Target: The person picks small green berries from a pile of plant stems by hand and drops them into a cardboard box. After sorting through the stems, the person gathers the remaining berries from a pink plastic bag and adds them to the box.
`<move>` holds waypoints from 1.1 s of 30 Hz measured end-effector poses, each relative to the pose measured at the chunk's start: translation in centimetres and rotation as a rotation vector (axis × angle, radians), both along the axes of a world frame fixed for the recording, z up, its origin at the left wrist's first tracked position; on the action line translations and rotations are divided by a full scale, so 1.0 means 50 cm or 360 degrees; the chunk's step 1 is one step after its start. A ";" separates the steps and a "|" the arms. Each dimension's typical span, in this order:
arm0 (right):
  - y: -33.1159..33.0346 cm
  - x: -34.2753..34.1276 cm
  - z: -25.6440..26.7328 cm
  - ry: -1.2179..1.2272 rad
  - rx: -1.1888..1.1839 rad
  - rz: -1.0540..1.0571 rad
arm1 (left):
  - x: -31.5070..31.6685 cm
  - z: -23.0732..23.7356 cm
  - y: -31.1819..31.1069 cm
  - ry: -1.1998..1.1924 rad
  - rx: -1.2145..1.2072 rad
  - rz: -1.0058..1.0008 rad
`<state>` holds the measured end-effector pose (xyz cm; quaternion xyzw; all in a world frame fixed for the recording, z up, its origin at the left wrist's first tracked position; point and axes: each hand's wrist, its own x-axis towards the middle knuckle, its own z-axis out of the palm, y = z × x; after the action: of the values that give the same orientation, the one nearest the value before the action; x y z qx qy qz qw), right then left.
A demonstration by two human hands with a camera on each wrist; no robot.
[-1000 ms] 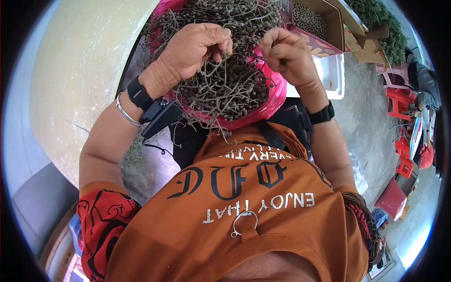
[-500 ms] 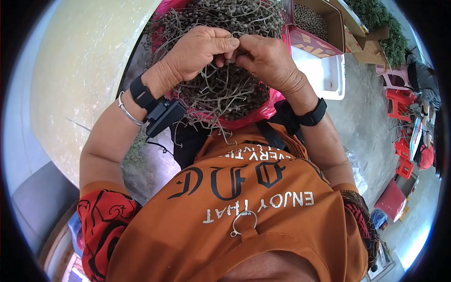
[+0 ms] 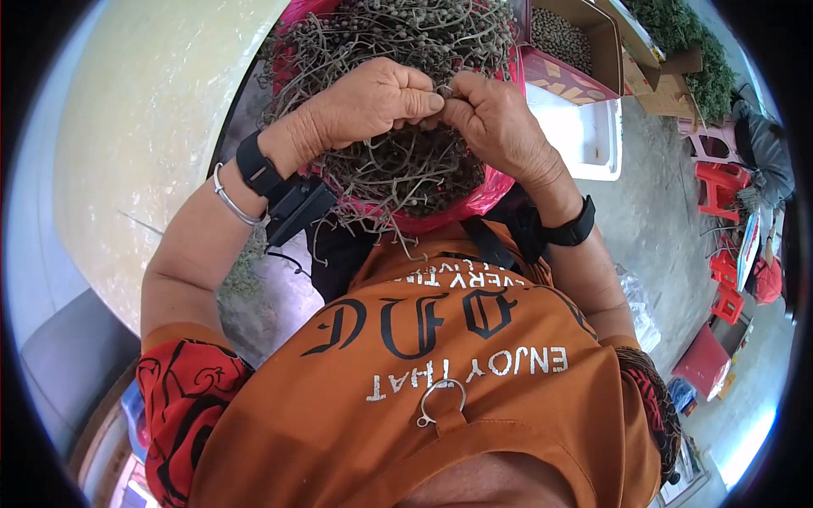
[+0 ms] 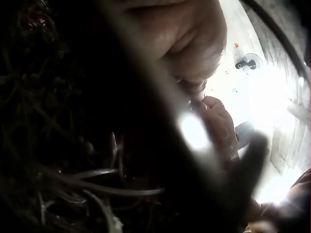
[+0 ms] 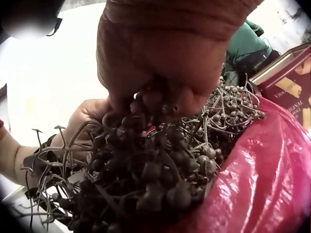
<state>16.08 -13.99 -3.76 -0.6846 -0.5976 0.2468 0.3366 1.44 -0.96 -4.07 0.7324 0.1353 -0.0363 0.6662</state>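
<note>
Concrete floor [image 3: 665,229], red stools [image 3: 720,188] off to the right, pretty ordinary workspace, and somebody in an orange top [image 3: 406,372] is bent over a pink plastic bag [image 3: 487,196] heaped with gray, dry-looking stems [image 3: 398,173] with little round pods on them. The bag's right up by their lap. Both hands are over the heap with fingertips meeting: left hand [image 3: 373,103] and right hand [image 3: 501,127] both curled in tight, thumbs pressed to fingers. Looks to me like they've got a bit of the stems pinched between them, but the fingers cover it so I can't swear to exactly what. My worry is the tangle. Everything's knotted together, so one hard tug could drag a whole clump over the edge, and a few ends already hang out toward the top. They could also snag on that chunky wrist camera [image 3: 298,210]. Thin plastic plus scratchy stems might mean a rip too. And if a pod pops loose, the cardboard box [image 3: 569,78] of loose pods is off to the side, so it could easily hit the floor.
</note>
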 end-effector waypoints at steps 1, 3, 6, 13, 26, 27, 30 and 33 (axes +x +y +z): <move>0.002 0.003 0.001 0.0029 -0.0018 0.0075 | -0.001 -0.001 0.002 0.0034 -0.0028 0.0020; 0.003 0.010 0.002 0.0086 -0.0058 0.0216 | -0.003 0.003 0.001 0.0012 -0.0042 0.0029; 0.006 0.003 -0.004 0.0112 0.0009 0.0247 | -0.004 0.006 -0.004 -0.0023 -0.0077 0.0035; 0.001 0.002 -0.006 -0.0030 0.0058 0.0234 | 0.000 0.015 -0.012 -0.0096 -0.0049 0.0133; -0.013 0.020 -0.010 0.0580 -0.0285 0.0204 | 0.000 0.014 -0.022 -0.0133 0.0117 0.0100; -0.015 0.022 -0.006 0.0565 -0.0378 0.0240 | -0.001 0.015 -0.025 -0.0147 0.0273 0.0033; -0.015 0.030 0.004 0.0591 -0.0391 0.0452 | -0.001 0.017 -0.026 -0.0176 0.0593 -0.0101; -0.015 0.035 -0.001 0.0652 -0.0388 0.0615 | 0.000 0.011 -0.020 -0.0209 0.0438 -0.0226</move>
<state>17.82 -14.72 -3.82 -0.5296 -0.6025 0.5089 0.3123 1.44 -1.97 -3.52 0.8252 0.0432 -0.0165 0.5629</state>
